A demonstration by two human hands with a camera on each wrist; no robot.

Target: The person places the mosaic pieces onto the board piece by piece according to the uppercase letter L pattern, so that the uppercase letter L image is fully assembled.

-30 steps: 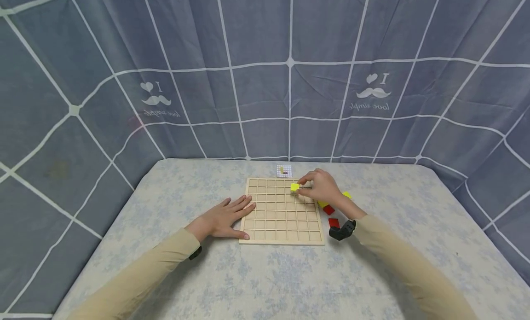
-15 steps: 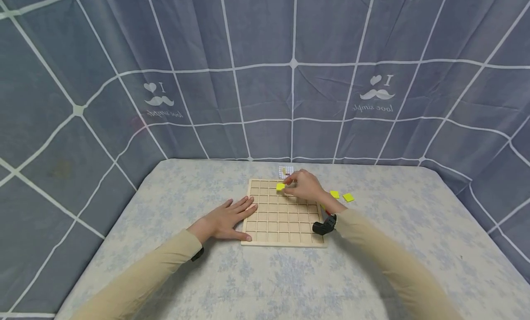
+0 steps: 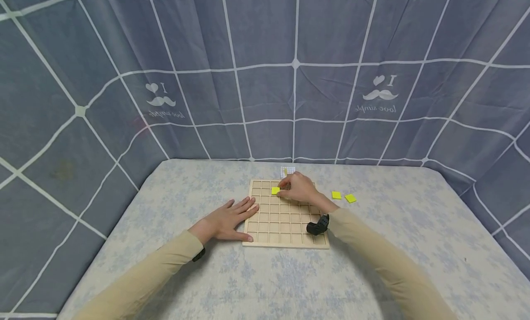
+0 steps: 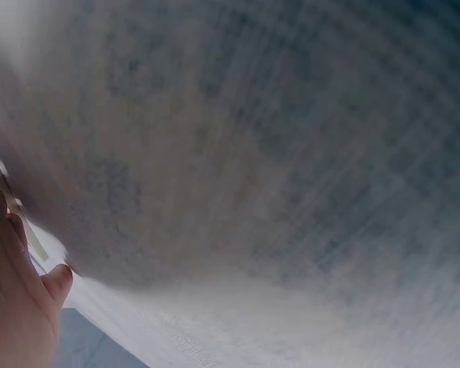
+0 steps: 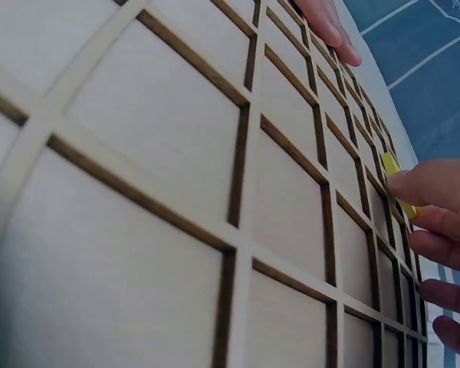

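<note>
Fingers, your right hand [image 3: 299,188]: thumb and forefinger pinch one thin tile by its edge, and in the right wrist view the other fingers curl loosely below.
Yellow tile [image 3: 275,191]: flat, square and bright, over the board's far part, just left of its middle; you can't tell from here whether it touches the cell.
Left hand [image 3: 227,221]: palm down, fingers spread wide, their tips on the board's left edge.
Wooden board [image 3: 285,244]: pale, smooth wood, ruled by thin raised strips into shallow square cells; your right wrist view shows their sides darker brown.
Loose pair [image 3: 336,195]: two more yellow squares, near each other, right of the board.
Tablecloth [image 3: 265,283]: pale fabric, mottled with blue flowers.
Curtain [image 3: 265,94]: creased blue-grey cloth, white grid lines.
</note>
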